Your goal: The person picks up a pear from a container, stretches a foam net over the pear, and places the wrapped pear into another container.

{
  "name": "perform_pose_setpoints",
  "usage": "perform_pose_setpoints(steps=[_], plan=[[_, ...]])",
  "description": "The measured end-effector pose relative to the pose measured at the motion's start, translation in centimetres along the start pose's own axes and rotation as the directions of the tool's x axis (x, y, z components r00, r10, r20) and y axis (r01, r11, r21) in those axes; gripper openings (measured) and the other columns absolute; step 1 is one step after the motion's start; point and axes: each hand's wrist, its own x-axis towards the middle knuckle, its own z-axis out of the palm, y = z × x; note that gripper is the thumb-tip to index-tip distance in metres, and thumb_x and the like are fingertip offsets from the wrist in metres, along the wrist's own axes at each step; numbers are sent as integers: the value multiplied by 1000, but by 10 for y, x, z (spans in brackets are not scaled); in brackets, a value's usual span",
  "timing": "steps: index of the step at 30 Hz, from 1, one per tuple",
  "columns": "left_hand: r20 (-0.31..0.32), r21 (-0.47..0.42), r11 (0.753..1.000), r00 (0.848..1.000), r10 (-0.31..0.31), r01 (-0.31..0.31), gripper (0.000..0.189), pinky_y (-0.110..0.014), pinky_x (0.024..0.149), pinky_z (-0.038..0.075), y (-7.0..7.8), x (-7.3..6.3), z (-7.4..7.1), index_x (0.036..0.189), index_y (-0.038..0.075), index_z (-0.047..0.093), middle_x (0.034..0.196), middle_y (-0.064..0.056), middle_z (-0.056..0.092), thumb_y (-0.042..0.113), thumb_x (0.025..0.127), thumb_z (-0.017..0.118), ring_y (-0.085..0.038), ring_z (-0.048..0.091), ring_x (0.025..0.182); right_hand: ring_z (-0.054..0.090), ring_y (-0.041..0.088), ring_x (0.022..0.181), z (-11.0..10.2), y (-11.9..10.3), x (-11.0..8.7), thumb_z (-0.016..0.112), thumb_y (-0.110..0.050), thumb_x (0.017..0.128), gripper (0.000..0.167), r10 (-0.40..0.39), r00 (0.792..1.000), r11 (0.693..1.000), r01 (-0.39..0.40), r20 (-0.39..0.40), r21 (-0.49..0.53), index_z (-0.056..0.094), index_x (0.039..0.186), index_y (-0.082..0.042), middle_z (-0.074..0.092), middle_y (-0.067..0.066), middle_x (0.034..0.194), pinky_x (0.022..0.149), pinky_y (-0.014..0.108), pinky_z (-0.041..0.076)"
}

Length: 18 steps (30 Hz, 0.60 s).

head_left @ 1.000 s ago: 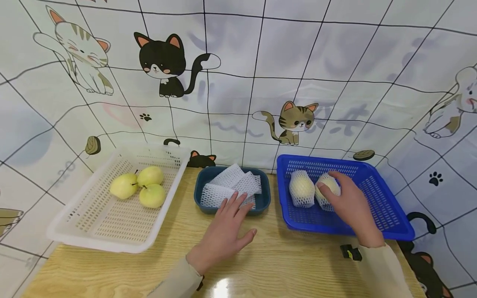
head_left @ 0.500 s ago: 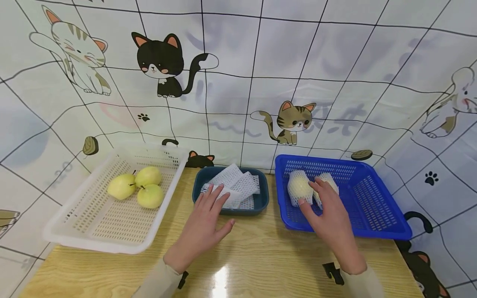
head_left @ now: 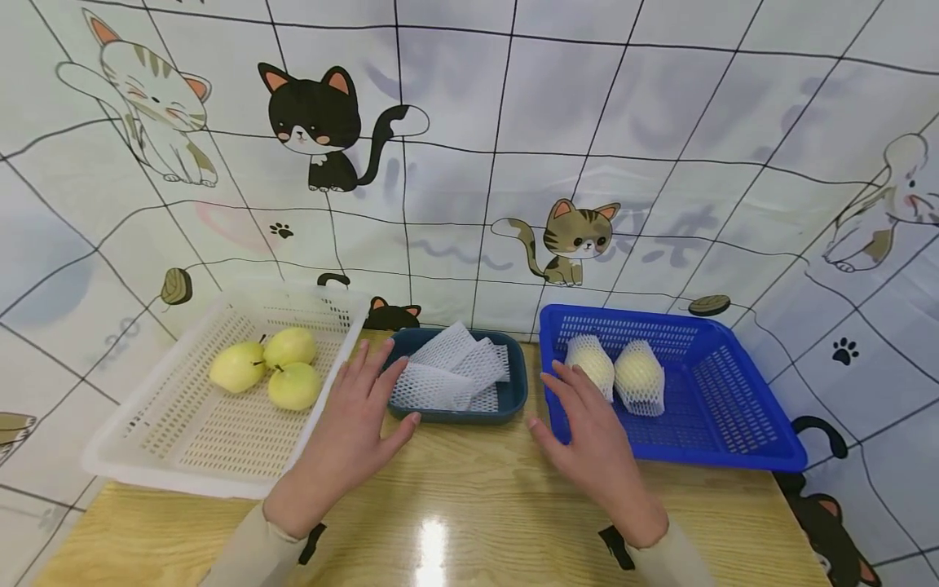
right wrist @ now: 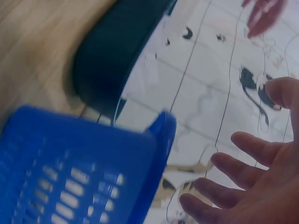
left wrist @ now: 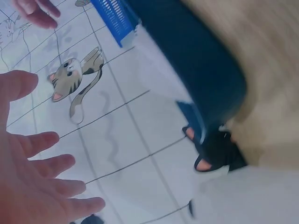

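Observation:
My left hand (head_left: 350, 428) hovers with spread fingers between the white basket (head_left: 183, 487) and the dark teal tray (head_left: 458, 417), holding nothing. White foam fruit nets (head_left: 433, 386) lie in the tray. Over the near left corner of the blue basket (head_left: 719, 456) is my right hand (head_left: 590, 440), its fingers spread and nothing in them. Two pale yellow fruits in foam nets sit in the blue basket; the left netted fruit (head_left: 589, 359) is partly covered by my right fingers, while the right netted fruit (head_left: 640, 377) shows whole.
Several yellow-green pears (head_left: 295, 386) with dark stems rest in the white basket at the left. Behind the containers hangs a white cloth (head_left: 455, 187) with cat prints and grid lines. The wooden table (head_left: 484, 505) runs in front of them.
My right hand has left the right netted fruit and moved left and toward me to the blue basket's near corner. My left hand has drifted left from over the teal tray.

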Motion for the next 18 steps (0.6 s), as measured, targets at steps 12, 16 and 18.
perform_pose_setpoints(steps=[12, 16, 18], plan=[[186, 71, 992, 975, -120, 108, 71, -68, 113, 31, -24, 8, -59, 150, -1, 46, 160, -23, 37, 34, 95, 73, -51, 28, 148, 45, 44, 141, 36, -30, 11, 76, -37, 91, 59, -173, 983, 985, 172, 61, 16, 62, 138, -5, 54, 17, 150, 105, 64, 44], [186, 46, 982, 964, -189, 184, 67, -65, 113, 33, -43, 10, -72, 150, -1, 47, 158, -24, 40, 30, 97, 72, -50, 33, 146, 47, 44, 140, 49, -43, 14, 69, -45, 96, 58, -226, 970, 974, 224, 89, 36, 62, 139, -6, 55, 17, 149, 105, 64, 44], [204, 45, 971, 949, -240, 236, 67, -65, 112, 35, -53, 10, -77, 151, -1, 46, 158, -25, 39, 31, 98, 71, -50, 35, 144, 48, 44, 139, 55, -50, 15, 68, -46, 97, 58, -256, 961, 967, 253, 103, 43, 61, 139, -7, 54, 17, 149, 105, 63, 45]])
